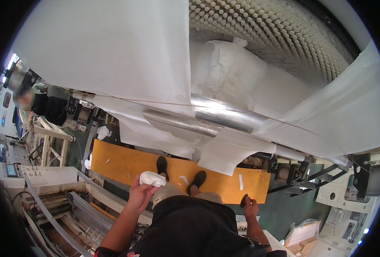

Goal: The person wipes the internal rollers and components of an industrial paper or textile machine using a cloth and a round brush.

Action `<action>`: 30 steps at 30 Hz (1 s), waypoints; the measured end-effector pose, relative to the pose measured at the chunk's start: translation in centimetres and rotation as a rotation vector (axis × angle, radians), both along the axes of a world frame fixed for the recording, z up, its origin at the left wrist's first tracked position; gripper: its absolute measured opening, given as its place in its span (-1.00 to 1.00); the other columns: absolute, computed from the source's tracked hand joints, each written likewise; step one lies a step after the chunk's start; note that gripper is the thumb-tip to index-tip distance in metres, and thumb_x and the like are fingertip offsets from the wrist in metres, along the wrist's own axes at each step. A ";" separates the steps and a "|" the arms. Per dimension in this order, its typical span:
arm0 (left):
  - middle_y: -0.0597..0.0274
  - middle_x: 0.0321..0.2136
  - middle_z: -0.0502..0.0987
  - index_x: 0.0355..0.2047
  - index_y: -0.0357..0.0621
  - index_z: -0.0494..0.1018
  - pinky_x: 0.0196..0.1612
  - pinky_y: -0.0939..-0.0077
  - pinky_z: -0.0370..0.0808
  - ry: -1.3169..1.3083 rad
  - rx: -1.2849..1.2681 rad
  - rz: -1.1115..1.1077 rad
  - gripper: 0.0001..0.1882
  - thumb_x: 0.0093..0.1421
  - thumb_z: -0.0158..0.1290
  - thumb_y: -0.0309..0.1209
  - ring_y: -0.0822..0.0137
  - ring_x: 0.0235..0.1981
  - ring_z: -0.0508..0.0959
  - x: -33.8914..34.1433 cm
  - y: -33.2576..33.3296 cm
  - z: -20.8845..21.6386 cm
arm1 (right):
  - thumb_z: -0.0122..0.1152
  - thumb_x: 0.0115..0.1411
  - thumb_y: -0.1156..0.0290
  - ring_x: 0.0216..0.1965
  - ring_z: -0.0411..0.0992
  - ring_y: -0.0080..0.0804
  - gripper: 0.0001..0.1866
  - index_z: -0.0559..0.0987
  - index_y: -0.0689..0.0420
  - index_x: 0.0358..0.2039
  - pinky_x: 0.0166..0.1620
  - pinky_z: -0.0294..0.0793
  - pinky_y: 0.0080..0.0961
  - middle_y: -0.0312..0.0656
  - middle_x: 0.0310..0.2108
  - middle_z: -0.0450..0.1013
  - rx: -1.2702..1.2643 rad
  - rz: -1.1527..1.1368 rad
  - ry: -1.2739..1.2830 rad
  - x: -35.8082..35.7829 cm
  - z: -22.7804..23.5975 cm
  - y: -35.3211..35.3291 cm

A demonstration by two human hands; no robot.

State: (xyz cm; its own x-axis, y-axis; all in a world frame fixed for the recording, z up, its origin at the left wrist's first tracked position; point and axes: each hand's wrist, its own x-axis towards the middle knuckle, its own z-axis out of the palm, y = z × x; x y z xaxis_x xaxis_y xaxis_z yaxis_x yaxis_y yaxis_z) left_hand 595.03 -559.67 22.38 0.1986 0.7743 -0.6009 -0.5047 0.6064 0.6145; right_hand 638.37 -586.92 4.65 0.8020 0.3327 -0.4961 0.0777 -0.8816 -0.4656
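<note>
My left hand [139, 196] is closed around a folded white wad of soft sheet material [152, 178], held in front of my waist. Down at my right side, my right hand [251, 208] grips a small dark object [244, 200] with a rounded outline; its kind is too small to make out. Ahead of me, torn white sheet [218, 152] drapes over shiny metal rollers [224, 113]. A crumpled white bundle [237, 70] lies behind them, under a large curved surface covered with pale studs [267, 25].
I stand on a yellow platform [121, 165] with white scraps on it. White sheets hang at upper left [113, 47] and right [344, 115]. Machine frames [83, 210] are at lower left, a box in clear plastic [303, 235] at lower right. A person [48, 107] is at far left.
</note>
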 end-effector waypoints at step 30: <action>-0.16 0.07 0.50 0.15 -0.33 0.31 0.05 0.22 0.58 0.720 1.371 -1.012 -0.52 0.23 0.15 -0.55 -0.05 -0.03 0.63 20.2 2.6 13.3 | -0.04 0.37 -0.24 -0.29 0.61 -0.09 -0.43 0.56 0.03 -0.06 -0.30 0.67 -0.09 -0.14 -0.30 0.58 1.030 -0.670 1.176 -4.7 14.6 14.8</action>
State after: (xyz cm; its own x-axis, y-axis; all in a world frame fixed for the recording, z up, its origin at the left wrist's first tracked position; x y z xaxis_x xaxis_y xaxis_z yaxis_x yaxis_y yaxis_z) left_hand 615.20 -557.07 35.72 0.8624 0.4962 0.1002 0.2399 -0.5750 0.7822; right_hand 633.71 -572.07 19.22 0.3092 0.6534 -0.6910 -0.9329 0.0674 -0.3537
